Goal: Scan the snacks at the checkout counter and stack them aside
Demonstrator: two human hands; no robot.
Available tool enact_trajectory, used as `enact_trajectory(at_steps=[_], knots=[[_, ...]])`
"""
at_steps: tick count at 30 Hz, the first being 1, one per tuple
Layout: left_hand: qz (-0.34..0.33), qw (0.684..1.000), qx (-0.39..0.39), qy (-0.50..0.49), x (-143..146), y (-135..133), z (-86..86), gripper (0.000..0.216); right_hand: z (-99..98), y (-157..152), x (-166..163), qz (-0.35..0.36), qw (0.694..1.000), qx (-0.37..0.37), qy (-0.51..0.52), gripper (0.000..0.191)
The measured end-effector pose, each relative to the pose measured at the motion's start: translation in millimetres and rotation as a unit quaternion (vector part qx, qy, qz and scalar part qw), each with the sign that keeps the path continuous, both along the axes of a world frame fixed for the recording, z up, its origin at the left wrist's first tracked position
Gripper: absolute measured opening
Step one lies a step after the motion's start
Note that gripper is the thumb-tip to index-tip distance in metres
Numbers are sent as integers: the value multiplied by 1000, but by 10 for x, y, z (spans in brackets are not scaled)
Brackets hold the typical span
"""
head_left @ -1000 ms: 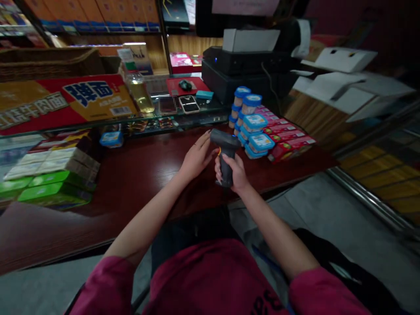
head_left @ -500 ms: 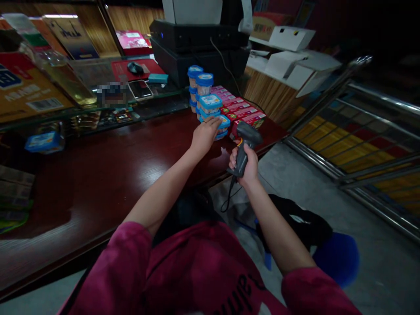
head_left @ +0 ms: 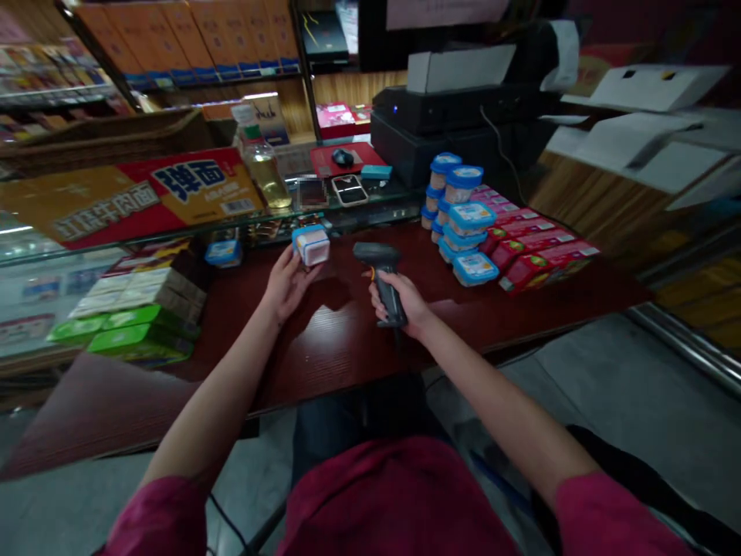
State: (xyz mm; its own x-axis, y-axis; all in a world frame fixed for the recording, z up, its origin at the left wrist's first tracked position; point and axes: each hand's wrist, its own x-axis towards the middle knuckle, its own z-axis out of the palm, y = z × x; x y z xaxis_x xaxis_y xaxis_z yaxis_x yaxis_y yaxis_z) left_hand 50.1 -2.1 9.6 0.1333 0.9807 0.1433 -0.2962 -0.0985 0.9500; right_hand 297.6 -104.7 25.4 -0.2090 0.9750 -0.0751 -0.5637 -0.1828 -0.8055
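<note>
My left hand (head_left: 289, 284) grips a small plastic tub (head_left: 313, 245) with a blue lid, turned on its side above the counter. A dark barcode scanner (head_left: 384, 287) is in my right hand (head_left: 402, 301), my fingers wrapped round its handle and its head tilted toward the tub. To the right stand stacked blue-lidded tubs (head_left: 472, 241), some rectangular and some round. Beside them lie rows of red and pink boxes (head_left: 536, 249). One more blue-lidded tub (head_left: 224, 252) sits at the left, apart from the stack.
Green and white cartons (head_left: 139, 332) lie on the left of the dark red counter (head_left: 341, 351). Along its back runs a glass shelf with a phone (head_left: 350, 190), a mouse (head_left: 343, 158) and a bottle (head_left: 267, 174). A black machine (head_left: 451, 116) stands behind the tubs.
My left hand has left the stack with a tub and moved left with it. The scanner in my right hand has also come left over the counter. The view has turned left.
</note>
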Motion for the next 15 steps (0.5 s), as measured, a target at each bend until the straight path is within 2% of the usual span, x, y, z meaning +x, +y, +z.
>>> enact_trajectory(at_steps=[3, 7, 10, 15], knots=[[10, 1000, -18, -21, -384, 14, -14, 47, 50, 387, -443, 70, 998, -5, 5, 36], [62, 997, -20, -39, -623, 110, -43, 63, 42, 770, -897, 113, 993, -17, 25, 28], [68, 997, -17, -31, -702, 196, -82, 64, -36, 871, -1102, 131, 990, -36, 50, 28], [58, 991, -58, -103, -751, 254, -160, 51, -177, 801, -1186, 145, 988, -41, 31, 29]])
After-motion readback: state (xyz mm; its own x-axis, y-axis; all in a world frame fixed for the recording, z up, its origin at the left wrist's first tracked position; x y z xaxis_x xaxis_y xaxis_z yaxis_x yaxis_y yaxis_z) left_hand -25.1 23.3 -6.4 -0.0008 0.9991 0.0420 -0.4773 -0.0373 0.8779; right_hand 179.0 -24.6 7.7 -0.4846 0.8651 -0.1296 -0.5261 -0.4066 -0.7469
